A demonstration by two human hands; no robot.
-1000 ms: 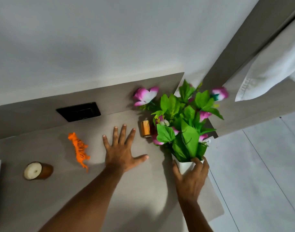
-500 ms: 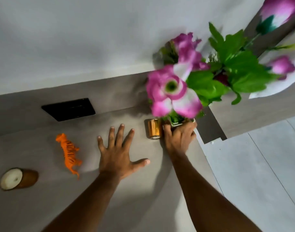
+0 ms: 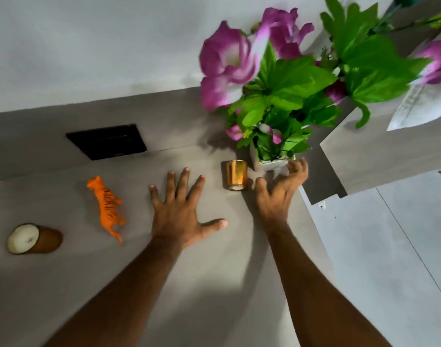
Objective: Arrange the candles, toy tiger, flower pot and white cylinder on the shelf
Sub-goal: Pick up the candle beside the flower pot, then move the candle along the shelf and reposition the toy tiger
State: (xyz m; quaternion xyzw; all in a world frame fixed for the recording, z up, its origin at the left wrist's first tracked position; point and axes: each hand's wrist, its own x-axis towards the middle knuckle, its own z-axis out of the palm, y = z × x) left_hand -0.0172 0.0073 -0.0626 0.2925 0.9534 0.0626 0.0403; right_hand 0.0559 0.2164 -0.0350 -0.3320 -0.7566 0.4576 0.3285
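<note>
Left hand: your left hand (image 3: 179,216) is lying flat on the shelf (image 3: 214,271), palm down, its fingers (image 3: 183,181) spreading wide and gripping nothing.
Right hand: your right hand (image 3: 279,194) is hovering just in front of the flower pot (image 3: 269,164), fingers (image 3: 298,166) released and slightly curled; their tips are sitting right at the pot's front edge, and you cannot tell whether they are touching it.
Flower pot: it is standing upright near the shelf's back right corner, white and square, with green leaves and pink flowers (image 3: 229,63) rising toward you.
Gold candle: the gold candle (image 3: 236,175) is standing just left of the pot, between your two hands, apart from both.
Toy tiger: the toy tiger (image 3: 106,206) is lying left of your left hand, near but apart from it.
Brown candle: the brown candle (image 3: 34,238) is sitting at the far left, its white wax top facing you.
Back panel: a black plate (image 3: 106,142) is sitting in the raised panel behind the shelf.
Right edge: a white cloth (image 3: 414,108) is hanging beyond the flowers.
</note>
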